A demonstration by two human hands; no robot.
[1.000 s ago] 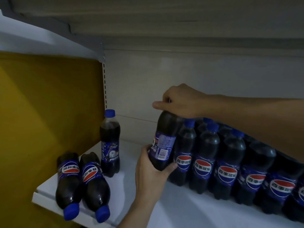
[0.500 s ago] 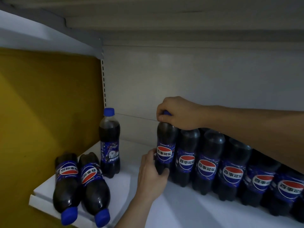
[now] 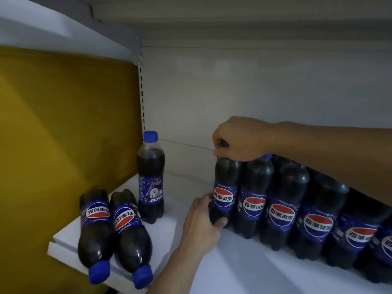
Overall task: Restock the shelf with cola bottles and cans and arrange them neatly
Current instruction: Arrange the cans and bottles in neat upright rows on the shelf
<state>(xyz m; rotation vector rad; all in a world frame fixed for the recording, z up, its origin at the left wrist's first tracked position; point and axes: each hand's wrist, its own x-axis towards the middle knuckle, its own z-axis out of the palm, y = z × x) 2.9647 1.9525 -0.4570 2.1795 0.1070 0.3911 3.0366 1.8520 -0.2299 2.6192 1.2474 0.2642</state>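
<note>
At far left on the shelf point(image 3: 233, 264), lying side by side, caps at the front edge: two cola bottles point(image 3: 94, 232). Just behind, upright: a lone bottle point(image 3: 151, 181). Then left hand point(image 3: 201, 225), fingers wrapped round the base of the end bottle point(image 3: 225, 177); right hand point(image 3: 239, 141), fingers pinching its cap. Touching it rightward: a packed upright row point(image 3: 318, 219).

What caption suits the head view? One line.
Left hand and right hand steady a cola bottle at the end of the row; two bottles lie flat nearby.
</note>
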